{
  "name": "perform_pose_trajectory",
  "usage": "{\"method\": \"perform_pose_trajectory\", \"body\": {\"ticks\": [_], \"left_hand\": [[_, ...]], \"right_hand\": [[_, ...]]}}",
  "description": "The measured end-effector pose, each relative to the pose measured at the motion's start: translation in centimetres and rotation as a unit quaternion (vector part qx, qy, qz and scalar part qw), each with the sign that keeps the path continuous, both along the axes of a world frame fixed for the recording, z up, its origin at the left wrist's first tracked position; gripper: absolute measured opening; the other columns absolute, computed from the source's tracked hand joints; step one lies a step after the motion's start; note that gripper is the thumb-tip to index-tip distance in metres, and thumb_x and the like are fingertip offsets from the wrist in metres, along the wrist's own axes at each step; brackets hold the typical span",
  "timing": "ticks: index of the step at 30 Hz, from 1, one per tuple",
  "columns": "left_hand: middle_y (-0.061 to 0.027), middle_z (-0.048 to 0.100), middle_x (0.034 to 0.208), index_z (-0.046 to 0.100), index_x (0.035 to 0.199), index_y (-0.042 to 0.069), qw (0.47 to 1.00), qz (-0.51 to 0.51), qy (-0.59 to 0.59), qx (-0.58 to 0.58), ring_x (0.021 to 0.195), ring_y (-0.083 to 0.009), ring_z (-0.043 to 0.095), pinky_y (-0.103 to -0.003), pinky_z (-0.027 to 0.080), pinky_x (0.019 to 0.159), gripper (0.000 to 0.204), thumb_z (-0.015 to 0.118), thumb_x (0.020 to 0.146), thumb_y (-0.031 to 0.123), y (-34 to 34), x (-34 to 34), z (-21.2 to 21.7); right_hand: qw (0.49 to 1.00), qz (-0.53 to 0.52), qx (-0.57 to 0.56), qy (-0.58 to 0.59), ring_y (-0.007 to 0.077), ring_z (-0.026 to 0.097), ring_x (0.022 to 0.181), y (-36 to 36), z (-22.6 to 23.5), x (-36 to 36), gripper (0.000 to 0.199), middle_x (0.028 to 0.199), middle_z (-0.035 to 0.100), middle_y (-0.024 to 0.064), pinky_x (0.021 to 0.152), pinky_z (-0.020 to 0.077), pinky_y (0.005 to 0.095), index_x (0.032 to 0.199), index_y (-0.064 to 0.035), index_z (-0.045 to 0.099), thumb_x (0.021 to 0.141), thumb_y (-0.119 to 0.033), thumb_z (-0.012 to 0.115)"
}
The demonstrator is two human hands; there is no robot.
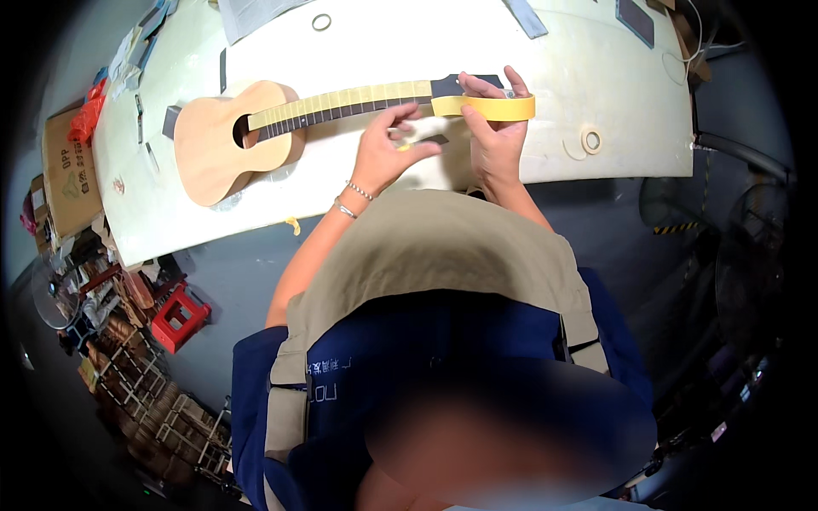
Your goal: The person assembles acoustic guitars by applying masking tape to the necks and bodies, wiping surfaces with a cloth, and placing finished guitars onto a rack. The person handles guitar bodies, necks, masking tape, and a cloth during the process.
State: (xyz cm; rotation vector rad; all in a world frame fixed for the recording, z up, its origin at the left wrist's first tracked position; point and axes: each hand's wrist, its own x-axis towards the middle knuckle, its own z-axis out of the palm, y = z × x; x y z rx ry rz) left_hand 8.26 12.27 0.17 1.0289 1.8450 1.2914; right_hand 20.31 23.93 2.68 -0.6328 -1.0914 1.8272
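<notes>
We see one guitar (204,145) lying on the worktop (613,77), from the upper left to the upper centre of the frame: pale wood body, round dark soundhole, dark headstock, and yellow strips covering the upper side of its dark fretboard. Our left hand (383,153), at centre, has thumb and fingers spread moderately near the neck; whether it touches the neck we cannot tell. Our right hand (497,140) holds one wide yellow tape (511,108) beside the headstock. We count two tape rings (590,141), one at upper centre, one at upper right.
</notes>
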Motion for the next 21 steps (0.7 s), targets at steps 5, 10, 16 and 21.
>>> {"method": "perform_pose_trajectory", "body": {"ticks": [5, 10, 16, 21], "left_hand": [[-0.0010, 0.064, 0.086, 0.062, 0.098, 0.003, 0.908, 0.161, -0.384, 0.043, 0.078, -0.0077, 0.057, -0.020, 0.044, 0.071, 0.023, 0.072, 0.080, 0.013, 1.6, 1.4, 3.0], [-0.0032, 0.065, 0.077, 0.065, 0.079, 0.003, 0.960, 0.197, -0.184, 0.069, 0.069, -0.0062, 0.057, -0.020, 0.046, 0.064, 0.007, 0.072, 0.078, 0.005, -4.6, -5.4, 2.5], [-0.0016, 0.054, 0.085, 0.073, 0.074, 0.007, 0.938, 0.293, 0.187, -0.001, 0.078, -0.0142, 0.053, -0.027, 0.047, 0.067, 0.012, 0.080, 0.068, 0.015, -12.6, -17.7, -0.6], [0.0007, 0.051, 0.091, 0.074, 0.073, 0.013, 0.929, 0.284, 0.215, -0.104, 0.088, -0.0173, 0.050, -0.031, 0.046, 0.076, 0.017, 0.082, 0.064, 0.025, -12.7, -18.3, -1.0]], "right_hand": [[0.987, 0.045, -0.118, 0.096, 0.0248, 0.051, 0.117, -1.8, 1.7, -1.0, 0.065, 0.114, 0.058, 0.0167, 0.107, 0.0318, 0.0450, 0.133, -0.0049, 0.030, 0.077, 0.013, 0.057], [0.795, 0.034, -0.426, 0.431, 0.0262, 0.046, 0.124, 3.0, -1.2, 3.4, 0.050, 0.130, 0.052, 0.0119, 0.112, 0.0222, 0.0482, 0.131, 0.0008, 0.041, 0.082, 0.000, 0.052], [0.885, -0.027, 0.341, -0.316, 0.0212, 0.047, 0.124, 5.6, -4.3, 3.2, 0.064, 0.133, 0.051, 0.0098, 0.111, 0.0155, 0.0481, 0.140, -0.0021, 0.031, 0.087, -0.025, 0.058], [0.753, -0.013, 0.444, -0.486, 0.0224, 0.057, 0.112, 5.0, -3.9, 1.3, 0.089, 0.105, 0.067, 0.0108, 0.112, 0.0147, 0.0431, 0.145, -0.0023, 0.014, 0.081, -0.031, 0.068]]}}
